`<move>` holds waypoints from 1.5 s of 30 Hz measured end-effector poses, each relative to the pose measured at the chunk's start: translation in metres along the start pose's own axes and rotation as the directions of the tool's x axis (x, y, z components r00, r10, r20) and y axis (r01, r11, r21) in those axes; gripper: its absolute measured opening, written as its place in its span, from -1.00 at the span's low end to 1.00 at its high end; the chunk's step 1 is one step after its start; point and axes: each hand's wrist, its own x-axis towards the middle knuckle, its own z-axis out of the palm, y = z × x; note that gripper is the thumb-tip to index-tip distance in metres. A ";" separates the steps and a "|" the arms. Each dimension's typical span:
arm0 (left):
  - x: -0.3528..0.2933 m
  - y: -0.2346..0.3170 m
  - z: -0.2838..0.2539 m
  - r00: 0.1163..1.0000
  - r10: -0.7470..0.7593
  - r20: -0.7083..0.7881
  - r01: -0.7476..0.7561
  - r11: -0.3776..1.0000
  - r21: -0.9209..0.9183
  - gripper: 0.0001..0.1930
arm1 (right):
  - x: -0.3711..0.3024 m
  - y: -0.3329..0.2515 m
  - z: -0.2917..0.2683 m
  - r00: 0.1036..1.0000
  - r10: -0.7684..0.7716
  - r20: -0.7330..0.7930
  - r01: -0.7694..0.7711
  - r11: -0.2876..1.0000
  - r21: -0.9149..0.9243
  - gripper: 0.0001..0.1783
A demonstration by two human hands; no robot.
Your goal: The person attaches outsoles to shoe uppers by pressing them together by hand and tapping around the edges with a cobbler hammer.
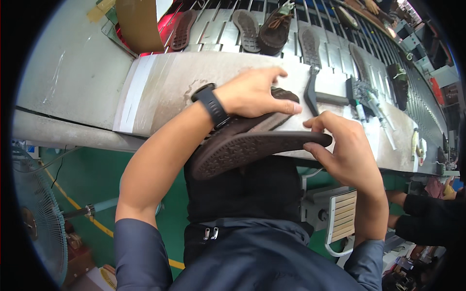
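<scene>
Currently, my right hand pinches the dark-brown treaded sole at three o'clock; my left hand spans the brown shoe upper towards twelve, grip unclear. Probable step: sole fitting; next, align edges.

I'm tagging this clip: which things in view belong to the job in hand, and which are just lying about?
In the job:
- dark brown, long, textured shoe sole
- dark brown, rounded shoe upper

Apparently just about:
- black, curved, metal-headed hand tool
- grey, round, wire-caged fan
</scene>
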 end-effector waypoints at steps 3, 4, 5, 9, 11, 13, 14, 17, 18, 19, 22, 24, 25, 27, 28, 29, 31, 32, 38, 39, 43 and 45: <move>0.019 -0.019 -0.008 0.988 0.024 0.153 0.032 0.936 -0.350 -0.36 | 0.010 -0.016 -0.011 0.991 0.023 -0.130 -0.001 0.986 0.165 -0.69; 0.017 -0.027 -0.013 0.992 0.036 0.120 0.019 0.901 -0.433 -0.37 | 0.014 -0.022 -0.012 0.977 0.068 -0.204 -0.010 0.962 0.273 -0.71; 0.015 -0.027 -0.015 0.999 0.027 0.036 -0.006 0.872 -0.489 -0.38 | 0.017 -0.024 -0.012 0.970 0.108 -0.218 0.001 0.894 0.447 -0.62; -0.011 -0.002 -0.041 0.917 0.094 -0.388 -0.312 0.775 -0.550 -0.36 | 0.041 -0.048 0.008 0.961 0.201 -0.193 0.119 0.330 0.937 -0.36; -0.032 0.024 -0.056 0.803 0.187 -0.566 -0.464 0.792 -0.397 -0.34 | 0.050 -0.052 0.027 0.910 0.219 -0.353 0.297 0.251 0.921 -0.36; -0.047 0.032 -0.061 0.686 0.332 -0.647 -0.509 0.855 -0.101 -0.34 | 0.055 -0.056 0.049 0.826 0.212 -0.523 0.443 0.329 0.834 -0.35; -0.054 0.033 -0.062 0.655 0.378 -0.655 -0.486 0.874 0.017 -0.34 | 0.056 -0.056 0.064 0.769 0.183 -0.612 0.513 0.394 0.763 -0.34; -0.064 0.035 -0.061 0.605 0.447 -0.659 -0.519 0.849 0.099 -0.39 | 0.050 -0.049 0.093 0.651 -0.108 -0.751 0.615 0.654 0.440 -0.19; -0.067 0.038 -0.057 0.613 0.421 -0.668 -0.529 0.847 0.049 -0.40 | 0.047 -0.051 0.093 0.644 -0.230 -0.729 0.621 0.714 0.324 -0.16; -0.070 0.039 -0.056 0.622 0.395 -0.676 -0.538 0.843 -0.003 -0.38 | 0.043 -0.056 0.095 0.634 -0.280 -0.721 0.589 0.779 0.215 -0.07; -0.076 0.039 -0.063 0.676 0.432 -0.597 -0.570 0.820 -0.052 -0.25 | 0.046 -0.070 0.100 0.535 -0.300 -0.790 0.490 0.872 0.000 -0.04; -0.079 0.040 -0.065 0.714 0.366 -0.596 -0.525 0.844 -0.111 0.00 | 0.052 -0.067 0.106 0.493 -0.307 -0.814 0.507 0.862 -0.017 -0.02; -0.079 0.037 -0.068 0.676 0.461 -0.575 -0.546 0.837 0.030 0.03 | 0.052 -0.067 0.107 0.475 -0.315 -0.822 0.503 0.863 -0.040 -0.03; -0.081 0.036 -0.069 0.636 0.562 -0.529 -0.557 0.809 0.189 0.12 | 0.050 -0.072 0.103 0.465 -0.323 -0.824 0.499 0.865 -0.057 -0.03; -0.082 0.036 -0.072 0.638 0.557 -0.533 -0.553 0.812 0.186 0.12 | 0.045 -0.076 0.096 0.526 -0.364 -0.769 0.427 0.895 -0.132 0.02; -0.083 0.038 -0.078 0.645 0.612 -0.458 -0.551 0.787 0.277 0.19 | 0.042 -0.080 0.091 0.585 -0.395 -0.709 0.358 0.910 -0.211 0.07; -0.086 0.040 -0.081 0.655 0.654 -0.379 -0.545 0.756 0.363 0.26 | 0.048 -0.079 0.098 0.534 -0.359 -0.766 0.383 0.910 -0.160 -0.09; -0.085 0.041 -0.080 0.652 0.658 -0.378 -0.549 0.753 0.362 0.25 | 0.049 -0.078 0.102 0.478 -0.318 -0.819 0.403 0.908 -0.117 -0.24; -0.086 0.041 -0.079 0.655 0.654 -0.378 -0.546 0.755 0.362 0.20 | 0.051 -0.077 0.102 0.490 -0.325 -0.809 0.396 0.910 -0.126 -0.30; -0.086 0.042 -0.079 0.661 0.648 -0.379 -0.542 0.761 0.357 0.19 | 0.051 -0.077 0.102 0.491 -0.325 -0.808 0.396 0.910 -0.126 -0.30; -0.083 0.043 -0.080 0.636 0.675 -0.375 -0.546 0.736 0.400 0.18 | 0.050 -0.077 0.101 0.508 -0.311 -0.803 0.391 0.914 -0.107 -0.32; -0.083 0.043 -0.079 0.633 0.675 -0.380 -0.552 0.737 0.391 0.18 | 0.050 -0.077 0.101 0.510 -0.308 -0.803 0.386 0.916 -0.106 -0.32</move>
